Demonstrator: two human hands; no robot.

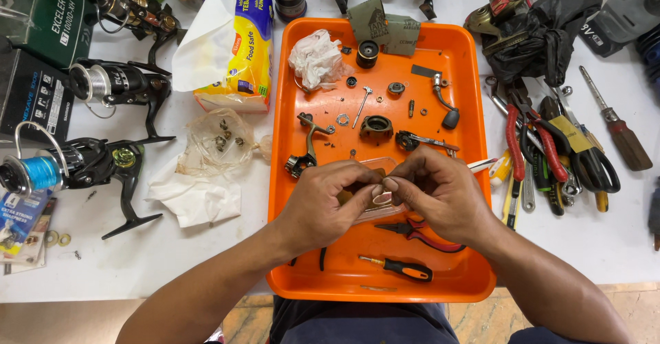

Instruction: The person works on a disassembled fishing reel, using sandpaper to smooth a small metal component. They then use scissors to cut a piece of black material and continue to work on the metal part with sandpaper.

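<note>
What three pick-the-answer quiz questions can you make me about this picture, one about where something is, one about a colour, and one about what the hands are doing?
1. Where does the small screwdriver with the orange and black handle lie?
A. in the tray, near the person
B. on the tissue pack
C. on the floor

2. What colour is the tray?
A. blue
B. orange
C. green

3. How are the two hands?
A. flat on the table
B. far apart
C. close together, fingers pinching something small

Answers:
1 A, it lies at the tray's near edge.
2 B, the rim and floor are bright orange.
3 C, the left hand and right hand meet over the tray; what they pinch is too small to tell.
</note>
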